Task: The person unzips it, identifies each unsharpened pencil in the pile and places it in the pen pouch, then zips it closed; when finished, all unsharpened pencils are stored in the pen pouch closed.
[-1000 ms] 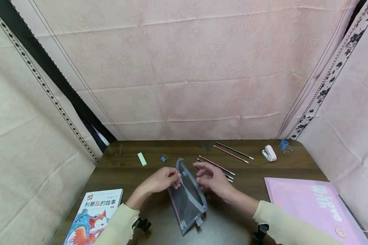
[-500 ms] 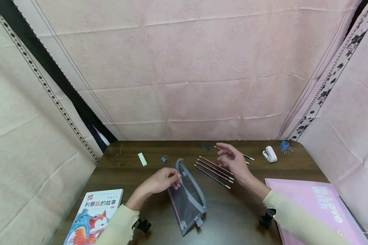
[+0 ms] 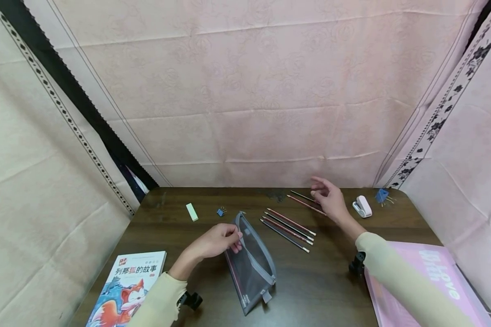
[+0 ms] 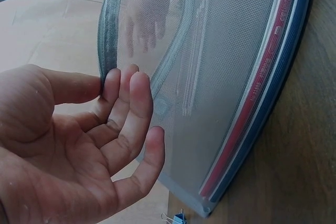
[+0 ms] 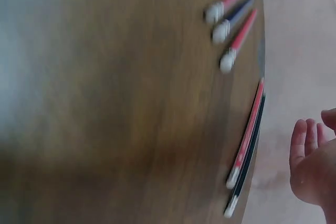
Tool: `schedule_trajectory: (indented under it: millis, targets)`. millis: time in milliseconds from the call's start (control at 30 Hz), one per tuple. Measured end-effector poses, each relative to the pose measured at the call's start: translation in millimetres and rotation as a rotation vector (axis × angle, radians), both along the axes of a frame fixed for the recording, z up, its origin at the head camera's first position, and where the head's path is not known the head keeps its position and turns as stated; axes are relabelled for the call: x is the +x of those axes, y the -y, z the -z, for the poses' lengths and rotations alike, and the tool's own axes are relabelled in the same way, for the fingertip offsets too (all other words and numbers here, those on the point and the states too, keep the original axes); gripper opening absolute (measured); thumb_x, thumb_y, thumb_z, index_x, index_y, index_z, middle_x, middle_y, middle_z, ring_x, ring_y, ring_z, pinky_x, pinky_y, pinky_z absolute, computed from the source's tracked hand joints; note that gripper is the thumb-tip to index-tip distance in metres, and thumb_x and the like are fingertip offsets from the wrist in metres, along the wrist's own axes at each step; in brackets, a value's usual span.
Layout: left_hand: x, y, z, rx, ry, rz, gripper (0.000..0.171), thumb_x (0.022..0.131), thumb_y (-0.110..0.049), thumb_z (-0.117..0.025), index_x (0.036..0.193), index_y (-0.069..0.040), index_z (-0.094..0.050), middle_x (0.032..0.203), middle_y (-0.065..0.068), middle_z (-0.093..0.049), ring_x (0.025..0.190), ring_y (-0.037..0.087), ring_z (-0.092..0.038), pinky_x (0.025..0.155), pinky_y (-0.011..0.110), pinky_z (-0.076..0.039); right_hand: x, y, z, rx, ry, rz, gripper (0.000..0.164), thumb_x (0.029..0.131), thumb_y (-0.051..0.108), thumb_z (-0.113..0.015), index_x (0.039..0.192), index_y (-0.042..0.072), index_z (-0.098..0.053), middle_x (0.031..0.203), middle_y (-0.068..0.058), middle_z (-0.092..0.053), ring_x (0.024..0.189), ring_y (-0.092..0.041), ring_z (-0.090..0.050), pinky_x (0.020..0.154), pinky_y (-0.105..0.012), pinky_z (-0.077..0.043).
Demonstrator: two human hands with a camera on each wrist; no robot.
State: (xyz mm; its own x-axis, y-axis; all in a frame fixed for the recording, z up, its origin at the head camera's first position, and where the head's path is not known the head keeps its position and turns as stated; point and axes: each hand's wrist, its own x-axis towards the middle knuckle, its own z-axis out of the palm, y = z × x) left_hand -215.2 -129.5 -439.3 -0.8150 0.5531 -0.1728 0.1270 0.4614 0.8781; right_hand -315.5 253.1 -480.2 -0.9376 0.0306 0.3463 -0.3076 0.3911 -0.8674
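Note:
My left hand (image 3: 217, 240) pinches the zipped rim of a grey mesh pencil case (image 3: 245, 281) between thumb and fingers. The case's mouth gapes, and a red pencil (image 4: 257, 87) lies along its edge in the left wrist view. My right hand (image 3: 329, 200), fingers loosely bent, is over the eraser ends of two pencils at the back of the table, a red pencil (image 3: 304, 204) and a dark one. In the right wrist view, that hand shows at the right edge, apart from the red pencil (image 5: 247, 135) and the black pencil (image 5: 247, 156). Several more pencils (image 3: 288, 227) lie side by side right of the case.
A pale green eraser (image 3: 192, 212) and a small blue binder clip (image 3: 221, 211) lie at the back left. Back right are a white stapler (image 3: 362, 207) and a larger blue clip (image 3: 382, 195). A fox storybook (image 3: 127, 290) and a pink folder (image 3: 425, 272) flank the table.
My right hand has left the pencils beside the case and moved up and right to the back pair. My left hand keeps its hold on the case's rim.

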Motion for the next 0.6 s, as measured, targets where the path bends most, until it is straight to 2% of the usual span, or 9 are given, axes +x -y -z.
schedule_trajectory:
  millis: [67,167,333,433,600]
  targets:
    - [0.6,-0.1,-0.2,0.002,0.004,0.004,0.029,0.101,-0.026,-0.048,0.092,-0.003,-0.062,0.091,0.011,-0.068,0.082,0.023,-0.068,0.082,0.043,-0.056,-9.8,-8.4,7.3,0.114,-0.017,0.061,0.046,0.088,0.006,-0.067,0.132,0.013,-0.057,0.109,-0.017,-0.067,0.087,-0.016,-0.067,0.067,-0.020,-0.053]
    - [1.2,-1.5,-0.2,0.010,0.011,0.012,0.028,0.101,-0.026,-0.049,0.094,-0.002,-0.062,0.092,0.013,-0.068,0.083,0.024,-0.068,0.083,0.043,-0.056,-19.8,-19.1,15.1,0.207,-0.031,0.088,0.048,0.086,0.006,-0.070,0.131,0.012,-0.057,0.112,-0.020,-0.067,0.092,-0.027,-0.068,0.075,-0.027,-0.054]
    - [2.5,-3.1,-1.3,0.003,0.023,0.003,0.029,0.101,-0.028,-0.050,0.093,-0.001,-0.061,0.092,0.012,-0.068,0.083,0.024,-0.069,0.084,0.044,-0.055,-30.2,-31.8,27.5,0.331,-0.019,0.007,0.054,0.081,0.001,-0.074,0.131,0.007,-0.056,0.117,-0.023,-0.061,0.096,-0.036,-0.065,0.086,-0.049,-0.051]
    - [2.8,-3.0,-1.9,-0.004,0.023,-0.002,0.030,0.100,-0.027,-0.050,0.091,-0.001,-0.060,0.091,0.011,-0.068,0.082,0.023,-0.069,0.085,0.045,-0.055,-34.4,-37.1,32.9,0.387,0.010,-0.040,0.058,0.079,0.001,-0.075,0.133,0.006,-0.054,0.119,-0.024,-0.056,0.099,-0.038,-0.063,0.088,-0.052,-0.049]
    - [2.8,-2.6,-1.2,-0.005,0.012,-0.001,0.031,0.100,-0.027,-0.051,0.089,0.000,-0.061,0.090,0.013,-0.069,0.082,0.024,-0.069,0.085,0.045,-0.055,-36.3,-41.6,36.7,0.419,0.068,-0.091,0.062,0.078,0.003,-0.076,0.135,0.008,-0.052,0.120,-0.024,-0.054,0.102,-0.039,-0.061,0.090,-0.053,-0.049]
